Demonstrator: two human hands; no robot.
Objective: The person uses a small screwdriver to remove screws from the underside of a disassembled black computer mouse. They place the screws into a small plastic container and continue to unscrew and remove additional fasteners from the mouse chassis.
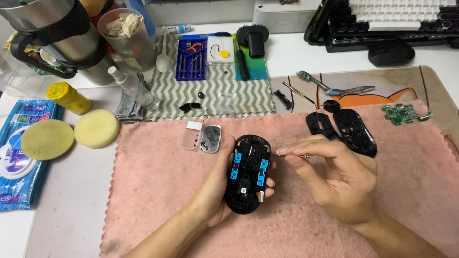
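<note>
Holding the opened-up black mouse base [248, 173] in the left hand [217, 191], fingers wrapped around it from the side, insides facing up with blue plastic bits showing along both edges. It sits just above the pink cloth [158, 191] on the bench [71, 191].

Right hand [334, 179] is pinched tight on a thin metal tool [287, 155], its tip right at the mouse's right edge.

Containers, since that's the fun part:
- Just above the left hand, a small clear oval case [201, 137] lies open, two halves side by side. The half nearer the mouse has tiny dark bits in it, screws maybe, too small to tell. The other half has only a speck or two.
- Further up from it, a blue tray [191, 59] holds a row of little screwdriver bits.
- Far up-left, a clear plastic cup [128, 40] has crumpled tissue stuffed in it.
- A yellow-capped bottle [68, 97] lies left of that, near two yellow sponge pads [71, 134].

Just above the right hand lie the black mouse top shell [355, 131] and a smaller black piece [319, 124]. A green circuit board [404, 113] sits further right, well apart.
</note>
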